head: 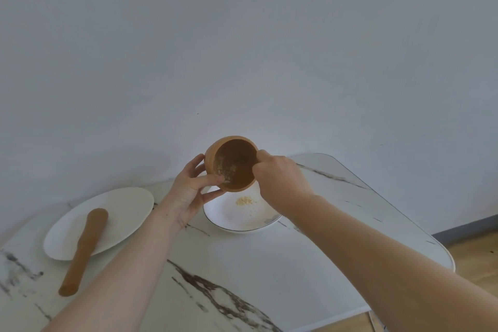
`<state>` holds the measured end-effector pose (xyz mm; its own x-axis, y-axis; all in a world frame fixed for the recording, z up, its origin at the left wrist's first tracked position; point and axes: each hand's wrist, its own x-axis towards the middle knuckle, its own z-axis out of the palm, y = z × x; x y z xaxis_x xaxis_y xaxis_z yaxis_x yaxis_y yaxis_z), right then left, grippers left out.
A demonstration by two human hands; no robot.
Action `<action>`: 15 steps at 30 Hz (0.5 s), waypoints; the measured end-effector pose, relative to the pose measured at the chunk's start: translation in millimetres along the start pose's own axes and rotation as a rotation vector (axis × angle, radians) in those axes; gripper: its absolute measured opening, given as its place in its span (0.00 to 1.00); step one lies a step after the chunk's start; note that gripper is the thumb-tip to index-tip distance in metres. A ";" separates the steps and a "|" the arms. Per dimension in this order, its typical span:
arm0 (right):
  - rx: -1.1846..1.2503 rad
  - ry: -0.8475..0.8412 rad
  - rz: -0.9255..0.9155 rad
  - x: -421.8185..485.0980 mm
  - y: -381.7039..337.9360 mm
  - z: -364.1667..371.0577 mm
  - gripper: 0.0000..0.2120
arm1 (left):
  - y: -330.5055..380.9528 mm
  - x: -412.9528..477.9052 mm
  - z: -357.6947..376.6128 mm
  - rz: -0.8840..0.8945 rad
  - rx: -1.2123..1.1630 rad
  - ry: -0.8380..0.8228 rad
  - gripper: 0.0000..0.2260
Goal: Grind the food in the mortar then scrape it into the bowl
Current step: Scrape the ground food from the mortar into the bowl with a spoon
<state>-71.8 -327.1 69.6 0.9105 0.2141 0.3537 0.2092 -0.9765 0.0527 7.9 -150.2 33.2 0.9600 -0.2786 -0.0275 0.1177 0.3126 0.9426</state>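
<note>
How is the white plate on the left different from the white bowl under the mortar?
The plate is larger, oval and plain white; the bowl is rounder and has a thin dark line on its rim. The plate carries the wooden pestle, which sticks out over its edge; the bowl holds a small heap of yellowish ground food. The plate stands clear of the hands; the bowl sits below the tilted mortar. Both rest on the marble-patterned table.

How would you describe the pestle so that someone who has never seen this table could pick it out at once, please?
Start at the marble-patterned table and look to its left side, where a white oval plate sits. The pestle is the brown wooden stick lying with its thick end on that plate and its thin end on the table, untouched by either hand.
</note>
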 end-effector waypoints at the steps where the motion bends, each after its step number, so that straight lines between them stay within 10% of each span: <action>1: 0.000 -0.006 -0.008 -0.3 -1.0 0.4 0.11 | 0.1 -0.3 0.6 0.001 0.011 0.001 0.47; 7: 0.019 -0.024 -0.076 -4.6 -1.3 4.0 0.10 | 1.0 -5.5 7.6 0.045 0.095 -0.034 0.23; 15: 0.073 0.179 -0.078 1.4 4.9 12.5 0.11 | 1.0 -6.5 6.9 0.005 0.039 -0.038 0.26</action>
<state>-65.0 -331.2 58.7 0.8141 0.2746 0.5117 0.3075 -0.9513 0.0212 0.0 -154.3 36.6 0.9500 -0.3120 -0.0108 0.1023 0.2784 0.9550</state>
